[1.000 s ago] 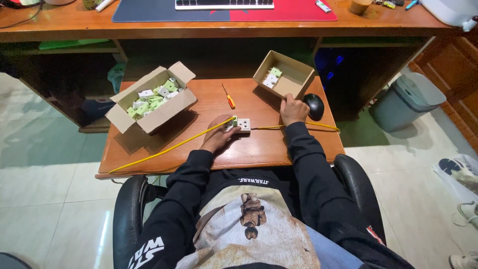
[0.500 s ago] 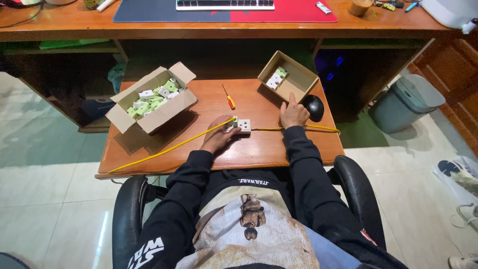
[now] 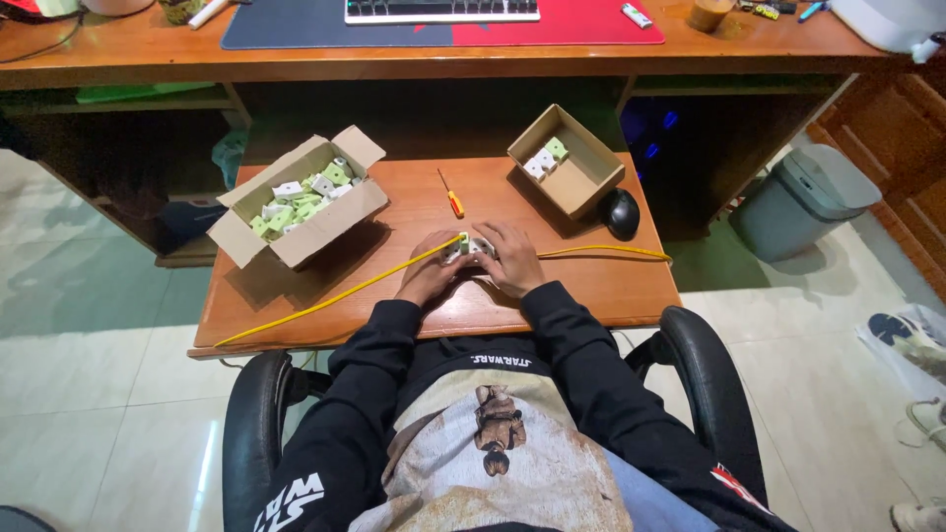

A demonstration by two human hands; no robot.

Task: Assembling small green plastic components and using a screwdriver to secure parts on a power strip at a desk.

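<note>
Both my hands meet at the middle of a small wooden table [image 3: 611, 291]. My left hand [image 3: 431, 271] and my right hand [image 3: 510, 258] together hold a small white and green plastic part [image 3: 463, 246] on the tabletop. A yellow cable [image 3: 325, 300] lies across the table and passes under my hands. An orange-handled screwdriver [image 3: 450, 194] lies just beyond them. An open cardboard box [image 3: 296, 202] full of white and green parts stands at the left. A smaller open box [image 3: 570, 163] holding a few such parts stands at the right.
A black computer mouse [image 3: 622, 213] lies at the table's right edge. Behind stands a long wooden desk [image 3: 148, 54] with a keyboard [image 3: 441, 10] on a red and blue mat. A grey bin [image 3: 803, 200] stands on the tiled floor at right. I sit in a black armchair [image 3: 709, 394].
My right hand came back from the small box at the right and joined my left hand on the white and green part. The small box now sits flat again.
</note>
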